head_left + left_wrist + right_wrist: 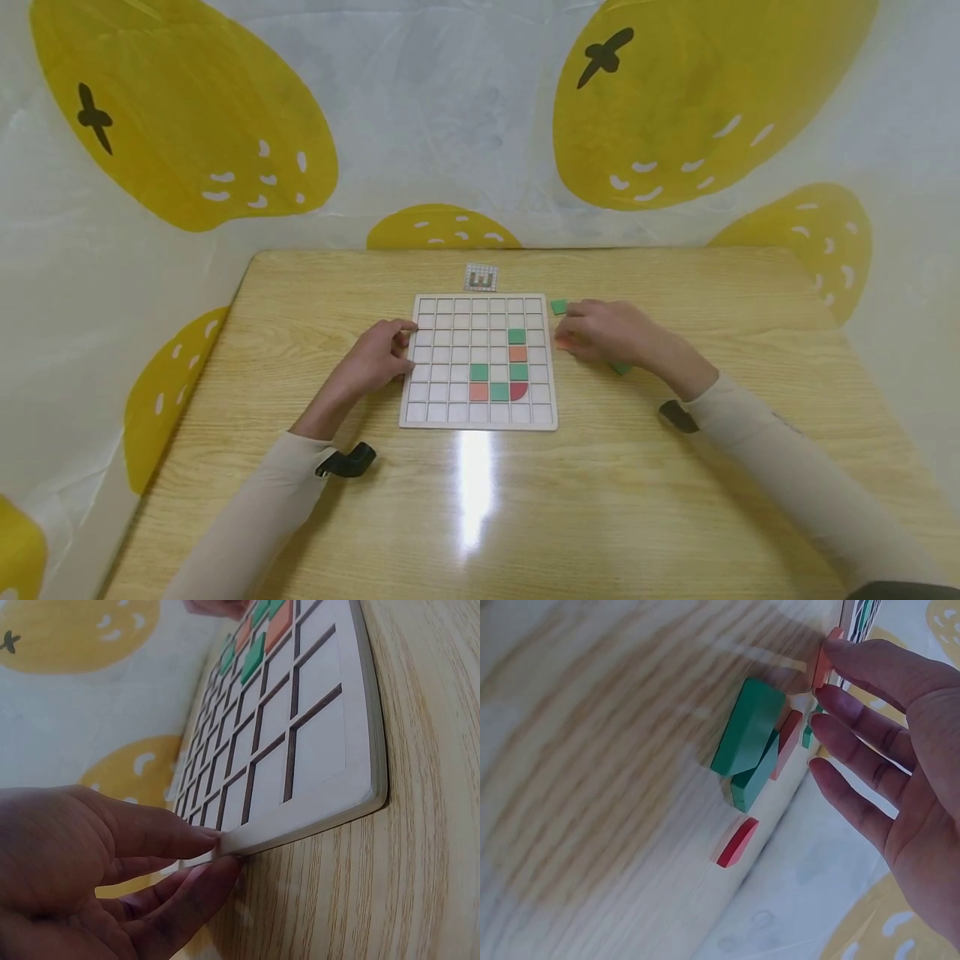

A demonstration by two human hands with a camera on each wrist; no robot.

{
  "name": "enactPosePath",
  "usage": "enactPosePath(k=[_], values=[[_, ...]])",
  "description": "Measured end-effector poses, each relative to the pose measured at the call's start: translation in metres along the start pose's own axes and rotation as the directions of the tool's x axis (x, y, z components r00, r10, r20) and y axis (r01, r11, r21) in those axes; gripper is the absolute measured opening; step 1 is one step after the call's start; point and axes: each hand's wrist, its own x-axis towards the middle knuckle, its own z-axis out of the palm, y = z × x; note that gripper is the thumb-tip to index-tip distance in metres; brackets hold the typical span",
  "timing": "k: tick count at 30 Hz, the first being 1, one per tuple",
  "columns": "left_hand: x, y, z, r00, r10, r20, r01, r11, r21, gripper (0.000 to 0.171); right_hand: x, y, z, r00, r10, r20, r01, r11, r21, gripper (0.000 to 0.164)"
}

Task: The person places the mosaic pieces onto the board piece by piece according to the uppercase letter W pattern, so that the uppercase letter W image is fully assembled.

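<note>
A white square grid board (pixel 438 350) lies flat on the table. In its right half sit several green and orange square tiles (pixel 479 372) and one red quarter-round piece (pixel 518 391). My left hand (pixel 372 357) is at the board's left side, thumb and fingertips against the edge; the left wrist view shows the fingertips (pixel 210 838) right at the rim. Beside the board's right edge, my right hand (pixel 607 332) pinches an orange tile (pixel 825 666) between thumb and index finger, close over the table. Its other fingers are loosely bent.
A small card with a dark pattern (pixel 481 277) lies behind the board. One green tile (pixel 559 307) is near the board's top right corner. Under the right hand lie loose green tiles (pixel 748 726), an orange tile (pixel 787 742) and a red piece (pixel 737 842). A lemon-print cloth (pixel 442 125) hangs behind.
</note>
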Motion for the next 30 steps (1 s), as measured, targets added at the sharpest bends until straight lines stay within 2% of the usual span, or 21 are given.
enactPosePath(k=[11,22,30], values=[[0.0,0.0,-0.0006,1.0,-0.015,0.011,0.015,1.0,-0.022,0.062,-0.0013,0.0014,-0.0017,0.999,0.035,0.036,-0.035,0.999,-0.006,0.014],[0.0007,-0.0001,0.0008,0.999,-0.021,0.03,0.023,0.997,-0.072,0.062,-0.0012,-0.0001,-0.0032,0.991,0.094,0.095,-0.097,0.995,0.028,0.016],[0.0,0.0004,0.0008,0.999,-0.026,0.03,0.028,0.997,-0.075,0.063,-0.0001,-0.0024,-0.0055,0.986,0.117,0.115,-0.122,0.992,0.041,0.018]])
